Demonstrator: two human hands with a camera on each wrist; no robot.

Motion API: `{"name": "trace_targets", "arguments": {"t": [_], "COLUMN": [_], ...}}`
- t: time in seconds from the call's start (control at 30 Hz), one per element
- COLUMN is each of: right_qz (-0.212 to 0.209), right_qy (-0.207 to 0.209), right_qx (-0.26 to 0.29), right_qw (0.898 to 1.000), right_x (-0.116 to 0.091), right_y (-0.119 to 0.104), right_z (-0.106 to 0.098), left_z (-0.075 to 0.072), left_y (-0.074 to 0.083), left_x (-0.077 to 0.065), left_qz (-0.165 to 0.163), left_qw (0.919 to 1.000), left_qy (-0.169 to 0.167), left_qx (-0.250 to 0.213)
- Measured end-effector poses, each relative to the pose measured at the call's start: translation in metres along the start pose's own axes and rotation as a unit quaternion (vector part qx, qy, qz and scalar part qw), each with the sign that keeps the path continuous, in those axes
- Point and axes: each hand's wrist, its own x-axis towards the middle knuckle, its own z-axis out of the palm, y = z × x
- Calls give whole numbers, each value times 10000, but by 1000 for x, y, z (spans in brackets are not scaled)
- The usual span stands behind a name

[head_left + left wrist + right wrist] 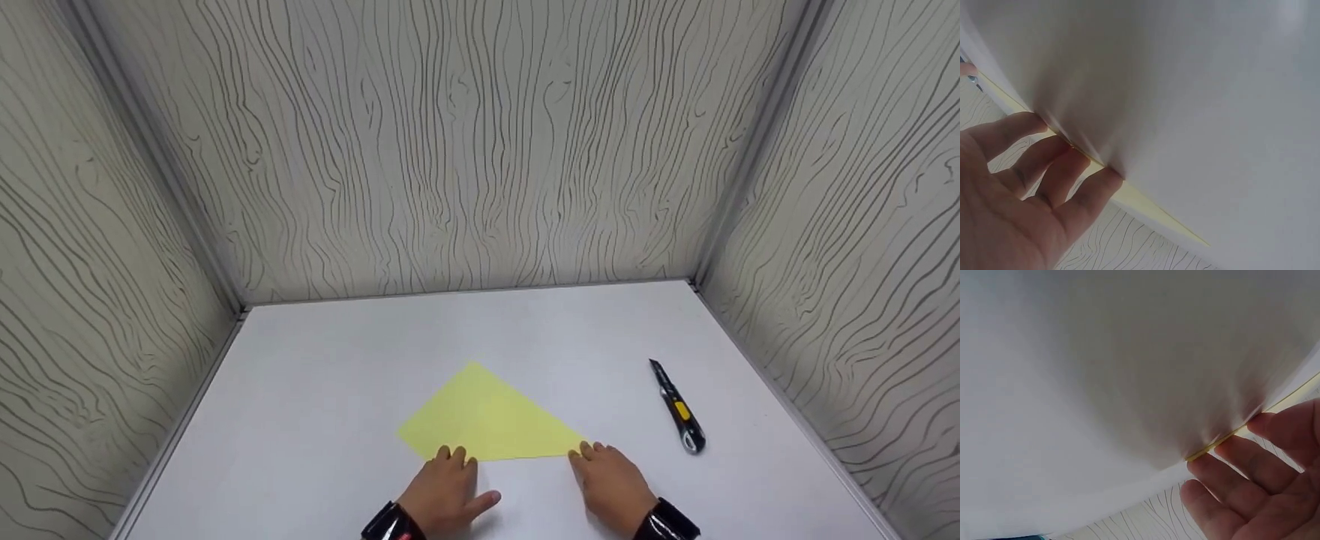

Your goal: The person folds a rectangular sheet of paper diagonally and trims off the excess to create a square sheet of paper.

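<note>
A yellow sheet of paper [487,416] lies on the white table, one corner pointing away from me and a straight edge towards me. My left hand [444,491] rests its fingertips on the left part of that near edge, with the thumb spread out to the side. At the right corner, the fingertips of my right hand [613,481] press on the paper. In the left wrist view, several straight fingers [1092,194] lie along the paper's thin edge [1151,208]. The right wrist view shows extended fingers [1235,481] against the paper edge [1292,396].
To the right of the paper lies a black utility knife [679,409] with a yellow slider, its tip pointing away. The white table [322,360] is bounded by a wood-grain back panel [465,150] and side panels of the same pattern. Both wrists wear dark shiny bands.
</note>
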Motion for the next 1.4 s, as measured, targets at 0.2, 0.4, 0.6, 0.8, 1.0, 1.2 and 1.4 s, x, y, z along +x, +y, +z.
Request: {"name": "trace_targets", "arguments": {"t": [0.2, 0.4, 0.6, 0.8, 1.0, 1.2, 1.4], "right_qz": [7, -256, -265, -126, -348, -265, -87], "right_qy": [-137, 112, 338, 323, 240, 153, 45], "right_qx": [143, -121, 27, 319, -255, -251, -120], "right_qw": [9998, 9995, 9991, 9989, 9988, 9992, 9999], "right_x": [-2, -5, -5, -6, -7, -3, -6], "right_y": [-3, -1, 4, 11, 9, 7, 3], "right_z": [-4, -5, -2, -2, -2, -3, -3], "left_z": [1, 5, 4, 2, 2, 2, 3], "left_y": [0, 3, 5, 4, 2, -3, -9], "left_x": [-1, -1, -1, -2, -1, 6, 18], "left_qz": [4, -185, -285, -300, -245, -270, -339], "left_qw": [9999, 9994, 9986, 9987, 9989, 9982, 9971], "left_qy": [75, 283, 409, 388, 376, 478, 581], "left_qx": [-130, -102, -179, -152, -128, -232, -353]}}
